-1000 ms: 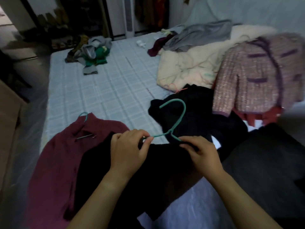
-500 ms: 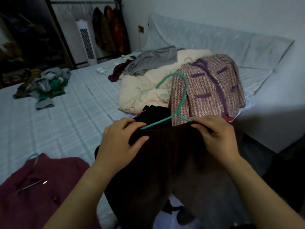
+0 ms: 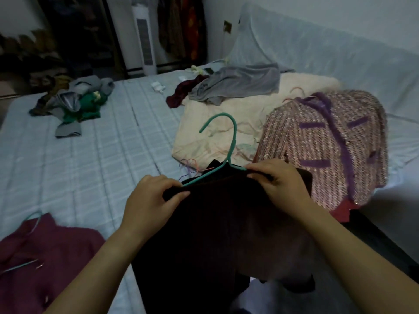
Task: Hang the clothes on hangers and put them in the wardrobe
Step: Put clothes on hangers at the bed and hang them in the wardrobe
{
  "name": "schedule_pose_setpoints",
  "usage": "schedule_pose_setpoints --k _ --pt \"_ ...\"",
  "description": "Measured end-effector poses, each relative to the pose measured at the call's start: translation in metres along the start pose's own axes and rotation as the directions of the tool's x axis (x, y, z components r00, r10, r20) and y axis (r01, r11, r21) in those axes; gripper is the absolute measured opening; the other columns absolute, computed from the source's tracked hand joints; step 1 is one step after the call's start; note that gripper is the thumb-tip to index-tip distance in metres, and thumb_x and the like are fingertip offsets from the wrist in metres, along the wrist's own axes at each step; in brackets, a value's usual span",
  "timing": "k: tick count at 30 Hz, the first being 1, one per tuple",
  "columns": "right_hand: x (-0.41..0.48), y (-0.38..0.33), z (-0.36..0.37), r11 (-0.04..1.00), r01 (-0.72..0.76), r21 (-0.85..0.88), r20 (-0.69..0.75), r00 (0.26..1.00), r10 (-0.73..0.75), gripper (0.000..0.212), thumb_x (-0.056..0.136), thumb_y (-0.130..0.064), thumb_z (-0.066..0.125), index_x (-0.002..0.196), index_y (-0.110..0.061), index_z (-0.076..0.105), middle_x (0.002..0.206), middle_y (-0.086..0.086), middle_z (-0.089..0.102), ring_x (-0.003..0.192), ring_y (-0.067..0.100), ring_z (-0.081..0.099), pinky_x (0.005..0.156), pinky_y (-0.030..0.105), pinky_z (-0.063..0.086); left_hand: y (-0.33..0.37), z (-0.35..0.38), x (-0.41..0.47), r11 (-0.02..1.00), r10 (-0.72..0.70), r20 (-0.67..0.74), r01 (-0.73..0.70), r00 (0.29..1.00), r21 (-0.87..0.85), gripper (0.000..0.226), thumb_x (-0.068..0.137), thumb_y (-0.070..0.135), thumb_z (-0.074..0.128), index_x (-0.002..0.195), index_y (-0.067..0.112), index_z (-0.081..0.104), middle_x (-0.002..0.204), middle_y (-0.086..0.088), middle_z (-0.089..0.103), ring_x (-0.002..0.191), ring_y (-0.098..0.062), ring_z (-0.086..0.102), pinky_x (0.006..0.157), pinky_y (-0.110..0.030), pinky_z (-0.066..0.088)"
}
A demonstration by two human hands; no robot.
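Remotely watched from my desk: at near left a maroon garment [image 3: 45, 257] lies flat on the bed [image 3: 90, 155], a teal hook showing at its collar. In the centre, my left hand [image 3: 149, 200] pinches the top edge of a dark garment [image 3: 226, 223] between thumb and curled fingers, just where the left shoulder of a green hanger [image 3: 232, 143] runs into the cloth. The hook stands upright above the fabric, and the whole piece is held up off the bed in front of me. My right hand [image 3: 278, 180] grips the same edge on the other side, its fingers curled over the cloth and the hanger's right shoulder. Farther right, a pink tweed jacket [image 3: 328, 150] rests against a cream quilt [image 3: 238, 109].

I judge the dark garment to be soft, limp and fairly light. The hanger looks thin and likely springy, so the cloth could slide off a shoulder. The safest hold, I think, is the neck just below the hook, once both shoulders are seated. The fabric reads near-black with a brownish cast and faint vertical ribbing, and falls in loose folds below my hands.
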State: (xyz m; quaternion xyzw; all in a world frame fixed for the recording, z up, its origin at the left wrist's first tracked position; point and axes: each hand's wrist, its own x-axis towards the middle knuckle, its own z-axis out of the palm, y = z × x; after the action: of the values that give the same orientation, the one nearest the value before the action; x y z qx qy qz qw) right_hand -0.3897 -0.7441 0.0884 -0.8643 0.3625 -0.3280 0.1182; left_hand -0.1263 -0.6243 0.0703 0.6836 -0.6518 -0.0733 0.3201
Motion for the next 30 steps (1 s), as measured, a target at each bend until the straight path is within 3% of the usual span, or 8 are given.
schedule_pose_setpoints --k 3,6,8,11,14,20,26,30 --pt "0.037 0.037 0.038 0.999 -0.033 0.042 0.086 0.996 0.029 0.024 0.079 -0.025 0.065 0.100 -0.019 0.073 0.089 0.000 0.072 0.081 0.023 0.065 0.073 0.038 0.052 -0.026 0.022 0.033 0.994 -0.073 0.007 0.072 0.997 0.087 0.041 0.078 0.059 0.047 0.087 0.027 0.070 0.076 0.013 0.059 0.077 -0.015 0.050 0.064 -0.033 0.043" --pt "0.076 0.072 0.085 0.998 -0.029 0.061 0.201 0.980 0.016 0.022 0.080 -0.026 0.066 0.101 -0.019 0.073 0.090 0.001 0.073 0.083 0.024 0.065 0.074 0.038 0.052 -0.053 0.048 0.059 0.969 -0.139 -0.044 0.145 0.989 0.202 0.023 0.080 0.033 0.069 0.099 0.019 0.069 0.093 0.000 0.060 0.089 -0.025 0.055 0.071 -0.037 0.048" --pt "0.096 0.098 0.120 0.998 -0.054 0.041 0.299 0.953 0.040 0.021 0.081 -0.024 0.070 0.101 -0.018 0.072 0.094 0.003 0.073 0.086 0.025 0.066 0.075 0.037 0.052 -0.068 0.066 0.067 0.937 -0.195 -0.016 0.191 0.981 0.291 0.034 0.078 0.024 0.073 0.111 0.018 0.065 0.105 -0.006 0.060 0.096 -0.029 0.056 0.076 -0.041 0.051" --pt "0.111 0.130 0.170 0.998 -0.056 -0.018 0.480 0.875 0.058 0.027 0.081 -0.025 0.071 0.107 -0.016 0.070 0.103 0.005 0.069 0.096 0.027 0.063 0.081 0.034 0.048 -0.084 0.087 0.063 0.896 -0.335 0.056 0.300 0.941 0.326 0.043 0.080 0.032 0.068 0.121 0.022 0.060 0.109 -0.005 0.062 0.097 -0.028 0.059 0.075 -0.038 0.049" --pt "0.112 0.136 0.207 1.000 -0.028 0.004 0.566 0.824 0.021 0.038 0.080 -0.025 0.072 0.115 -0.011 0.066 0.116 0.012 0.063 0.109 0.030 0.057 0.094 0.031 0.041 -0.099 0.097 0.045 0.837 -0.479 0.070 0.431 0.875 0.336 0.048 0.082 0.044 0.054 0.123 0.021 0.060 0.108 -0.006 0.065 0.097 -0.028 0.062 0.074 -0.038 0.049" --pt "0.096 0.073 0.256 0.981 0.063 0.182 0.687 0.705 -0.173 0.046 0.091 -0.037 0.056 0.131 -0.015 0.054 0.140 0.009 0.047 0.131 0.021 0.040 0.109 0.026 0.025 -0.126 0.088 -0.011 0.722 -0.650 0.016 0.612 0.759 0.323 0.062 0.082 0.059 0.032 0.125 0.023 0.057 0.112 -0.001 0.065 0.099 -0.023 0.063 0.078 -0.038 0.052" --pt "0.085 -0.038 0.306 0.937 0.114 0.329 0.714 0.619 -0.326 0.062 0.088 -0.055 0.038 0.126 -0.011 0.057 0.132 0.012 0.054 0.123 0.027 0.049 0.103 0.030 0.034 -0.165 0.048 -0.064 0.628 -0.741 -0.077 0.730 0.667 0.271 0.061 0.081 0.059 0.033 0.121 0.023 0.060 0.111 0.000 0.066 0.100 -0.024 0.063 0.083 -0.040 0.051" --pt "0.079 -0.117 0.360 0.919 0.098 0.382 0.734 0.572 -0.366 0.066 0.086 -0.058 0.033 0.128 -0.012 0.055 0.131 0.009 0.053 0.121 0.024 0.050 0.100 0.030 0.037 -0.228 0.003 -0.112 0.617 -0.745 -0.088 0.734 0.661 0.285 0.054 0.082 0.057 0.036 0.118 0.024 0.061 0.112 0.000 0.066 0.101 -0.025 0.063 0.084 -0.042 0.052"
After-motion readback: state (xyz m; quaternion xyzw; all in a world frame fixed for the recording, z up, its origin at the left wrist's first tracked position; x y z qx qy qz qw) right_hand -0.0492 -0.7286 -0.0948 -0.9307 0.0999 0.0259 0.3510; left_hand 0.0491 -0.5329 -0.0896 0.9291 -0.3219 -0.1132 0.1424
